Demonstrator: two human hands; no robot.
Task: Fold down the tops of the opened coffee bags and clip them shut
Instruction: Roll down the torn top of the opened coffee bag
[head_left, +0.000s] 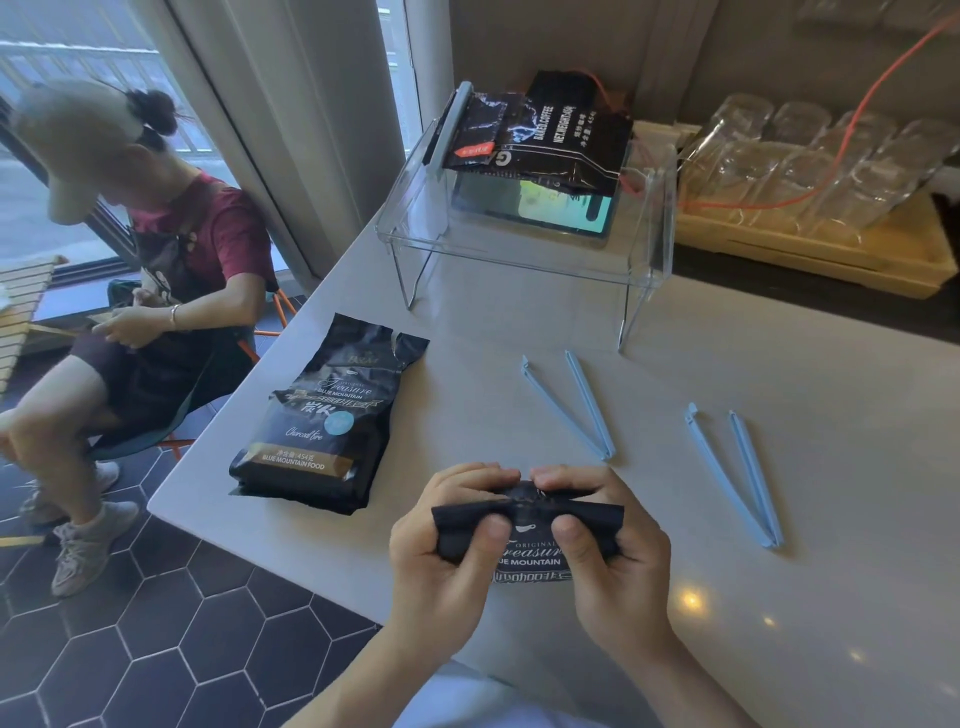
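Two hands, left hand (447, 540) and right hand (608, 540), pinch the held coffee bag (530, 540) at lower centre, thumbs pressing its rolled top, likely setting the fold. Two open blue clips (566, 410) (737, 478) lie to the right, within reach; a second bag (322, 421) waits at left.

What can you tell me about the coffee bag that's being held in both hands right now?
The held coffee bag is black and looks like crinkled foil, with white print reading "Treasure" and "Blue Mountain". It sits at the near edge of the white table. Its top is creased over toward the person. The left hand and right hand pinch that fold, thumbs in front. No clip is on it yet.
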